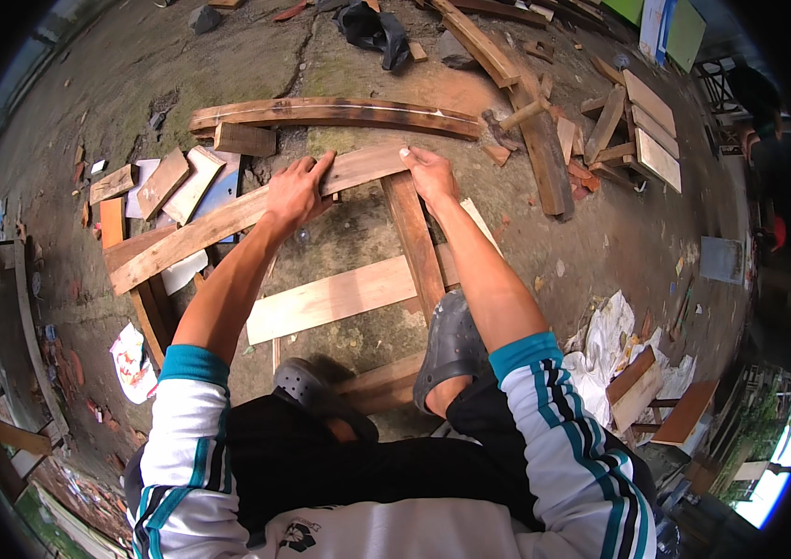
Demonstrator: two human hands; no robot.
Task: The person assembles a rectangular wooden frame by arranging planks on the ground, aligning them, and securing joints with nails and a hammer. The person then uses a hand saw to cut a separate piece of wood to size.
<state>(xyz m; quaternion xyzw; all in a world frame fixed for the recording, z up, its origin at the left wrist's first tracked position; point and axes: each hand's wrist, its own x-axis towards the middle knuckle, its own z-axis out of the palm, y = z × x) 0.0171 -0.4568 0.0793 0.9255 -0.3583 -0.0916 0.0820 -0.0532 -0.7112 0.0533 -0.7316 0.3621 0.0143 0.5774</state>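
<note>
A long pale wooden plank (200, 235) lies aslant in front of me, its right end over the top of a darker wooden bar (411, 244). My left hand (297, 194) is closed around the plank near its middle, with the fingers over the far edge. At the plank's right end, my right hand (430, 175) grips it where it meets the bar, thumb on top; its other fingers are partly hidden. The bar runs down towards my right shoe (451, 349). Below the plank, a lighter board (335, 296) stretches left from the bar.
A thick curved beam (340, 113) lies beyond the plank. A hammer (521, 115) rests on heavy timber (545, 158) to the right. Wood offcuts (164, 183) lie at left, and more boards (658, 160) are piled at right. A white crumpled sack (605, 340) is on the ground.
</note>
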